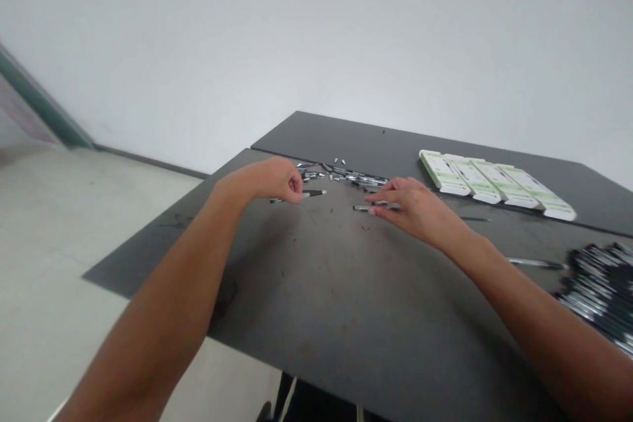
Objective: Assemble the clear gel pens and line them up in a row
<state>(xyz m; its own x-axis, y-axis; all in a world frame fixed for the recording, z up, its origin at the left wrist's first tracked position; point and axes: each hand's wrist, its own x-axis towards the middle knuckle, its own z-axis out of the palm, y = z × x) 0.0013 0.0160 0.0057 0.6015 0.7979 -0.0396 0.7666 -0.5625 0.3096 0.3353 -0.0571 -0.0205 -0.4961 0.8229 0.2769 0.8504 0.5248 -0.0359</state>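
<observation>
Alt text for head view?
A person's left hand holds a pen over a dark tabletop; the right hand is at another pen. Loose pen parts lie beyond, with green-and-white cartons and a blurred heap of pens to the right.

The left hand (pixel 279 179), above the left part of the near table (pixel 346 316), is curled around a pen (pixel 315 193) projecting on both sides of the fist. The right hand (pixel 408 204), above the table's middle, has fingertips at a second pen (pixel 361 208); whether the grip is closed cannot be determined. A cluster of pen parts (pixel 368 181) lies along the table's far edge. Green-and-white cartons (pixel 489 178) lie in a row just beyond that edge. A pile of pens (pixel 598 290) occupies the table's right side, partly out of frame.
</observation>
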